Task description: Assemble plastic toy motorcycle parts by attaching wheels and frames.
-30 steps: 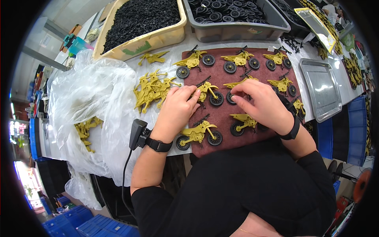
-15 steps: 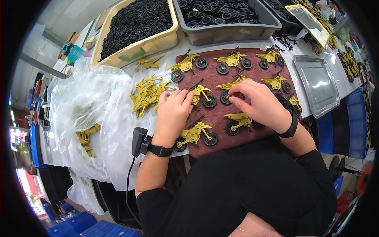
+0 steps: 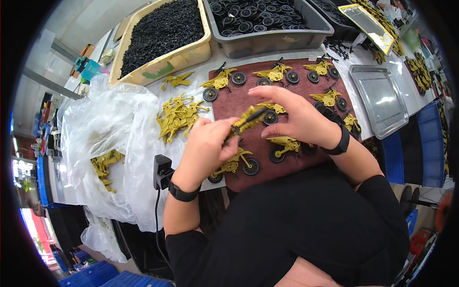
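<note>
My left hand [image 3: 210, 146] grips a yellow toy motorcycle [image 3: 249, 118] with black parts, lifted and turned edge-on above the dark red cloth [image 3: 282, 172]. To its right, my right hand [image 3: 299, 117] is spread, thumb and fingers apart, with nothing between them. Beneath and around the hands, several yellow toy motorcycles with black wheels lie on the cloth, among them one below my left hand [image 3: 234, 161] and one below my right hand [image 3: 283, 146]. Another toy motorcycle [image 3: 273, 107] lies partly hidden under my right fingers. Loose yellow motorcycle bodies [image 3: 178, 117] are heaped left of the cloth.
Behind the cloth stand a cream bin [image 3: 165, 67] of small black parts and a grey bin [image 3: 277, 40] of black wheels. A metal tray [image 3: 382, 103] lies at the right. At the left, a crumpled clear plastic bag [image 3: 134, 107] holds more yellow bodies.
My left hand has raised a toy motorcycle off the cloth and tilted it edge-on. My right hand has moved slightly left, its fingers spreading wider. The view has shifted a little.
</note>
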A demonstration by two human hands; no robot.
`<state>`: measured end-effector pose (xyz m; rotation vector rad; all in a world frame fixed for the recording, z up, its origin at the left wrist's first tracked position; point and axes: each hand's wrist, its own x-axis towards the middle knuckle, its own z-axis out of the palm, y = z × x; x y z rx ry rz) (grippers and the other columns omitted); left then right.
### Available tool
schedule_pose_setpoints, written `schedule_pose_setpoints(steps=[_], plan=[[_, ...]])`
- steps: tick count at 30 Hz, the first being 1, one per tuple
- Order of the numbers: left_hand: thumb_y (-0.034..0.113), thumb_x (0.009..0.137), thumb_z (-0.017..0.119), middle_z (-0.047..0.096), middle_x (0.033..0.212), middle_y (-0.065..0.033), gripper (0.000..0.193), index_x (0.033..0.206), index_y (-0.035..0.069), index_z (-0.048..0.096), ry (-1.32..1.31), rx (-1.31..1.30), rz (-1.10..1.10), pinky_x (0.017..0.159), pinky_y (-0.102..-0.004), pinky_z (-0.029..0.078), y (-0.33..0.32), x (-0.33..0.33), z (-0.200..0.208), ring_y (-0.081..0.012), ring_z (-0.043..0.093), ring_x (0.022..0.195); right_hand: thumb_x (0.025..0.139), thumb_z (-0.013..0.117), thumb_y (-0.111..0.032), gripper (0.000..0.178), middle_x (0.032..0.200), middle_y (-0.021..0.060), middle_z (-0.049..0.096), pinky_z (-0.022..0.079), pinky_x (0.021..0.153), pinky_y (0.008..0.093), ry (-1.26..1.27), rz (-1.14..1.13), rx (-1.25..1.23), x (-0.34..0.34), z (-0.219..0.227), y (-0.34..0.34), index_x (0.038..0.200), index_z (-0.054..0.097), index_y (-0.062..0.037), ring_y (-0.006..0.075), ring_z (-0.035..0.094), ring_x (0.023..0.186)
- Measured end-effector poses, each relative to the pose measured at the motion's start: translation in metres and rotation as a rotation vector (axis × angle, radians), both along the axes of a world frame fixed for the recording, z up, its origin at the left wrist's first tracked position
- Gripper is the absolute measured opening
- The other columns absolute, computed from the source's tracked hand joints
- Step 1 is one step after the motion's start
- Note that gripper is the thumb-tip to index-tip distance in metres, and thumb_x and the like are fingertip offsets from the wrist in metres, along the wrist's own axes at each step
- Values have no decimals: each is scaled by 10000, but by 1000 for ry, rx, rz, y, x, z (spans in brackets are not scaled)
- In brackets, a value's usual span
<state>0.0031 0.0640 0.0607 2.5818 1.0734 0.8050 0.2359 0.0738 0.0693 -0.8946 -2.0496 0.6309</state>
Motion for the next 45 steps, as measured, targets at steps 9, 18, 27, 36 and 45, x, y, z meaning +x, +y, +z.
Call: schedule_pose_setpoints(steps=[9,18,27,36,45], plan=[[94,687,758,673,967,-59,407,1069,39,630,-342,9,61,724,-313,416,-35,21,15,-198,628,791,750,728,1,371,1034,67,624,498,802,276,344,211,-440,0,-3,-21,1095,593,-5,133,605,951],[82,661,777,683,854,-34,373,1007,43,643,-414,252,38,635,-300,373,-45,35,16,-157,618,670,803,675,10,291,1016,59,600,494,813,278,432,262,-403,9,-11,-35,1075,571,5,134,597,936],[59,655,751,683,927,-70,324,969,36,673,-345,268,37,722,-324,391,-39,27,15,-191,645,828,817,627,56,325,1049,65,600,478,843,273,193,135,-145,0,1,-32,1131,558,4,160,588,985],[149,596,766,513,1260,-123,541,1122,220,661,-283,402,174,937,-431,379,-32,21,-19,-325,512,1112,915,590,-138,247,915,-19,605,466,683,191,528,68,-907,-5,1,-31,1108,559,13,24,547,802],[160,835,682,579,1198,-189,504,1255,-41,491,-1040,-600,-78,899,-331,482,-46,15,-23,-237,593,1050,852,583,49,324,1083,66,621,510,791,222,344,152,-562,-13,2,-32,1172,574,2,81,596,960]])
